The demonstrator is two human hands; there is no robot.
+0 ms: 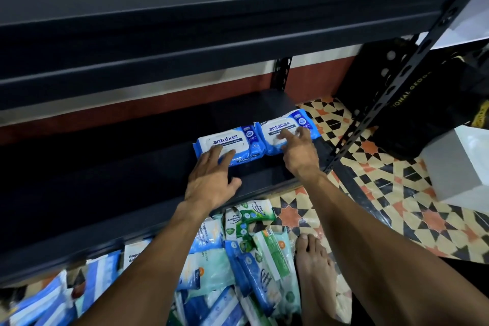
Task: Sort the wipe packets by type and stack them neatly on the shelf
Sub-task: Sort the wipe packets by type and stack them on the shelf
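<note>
1. On the dark shelf [132, 167], near its right end, the left packet [227, 144] and right packet [275, 128], both blue and white, lay side by side.
2. The left hand [211, 180] rested straight, spread fingers on the left packet.
3. The right hand [300, 151] touched the right packet with an extended forefinger, gripping nothing.
4. Below the shelf lay a heap of packets [238, 259].

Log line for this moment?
left hand: fingers on left packet | right hand: fingertips on right packet | shelf: both blue packets side by side | floor pile: unsorted
</note>
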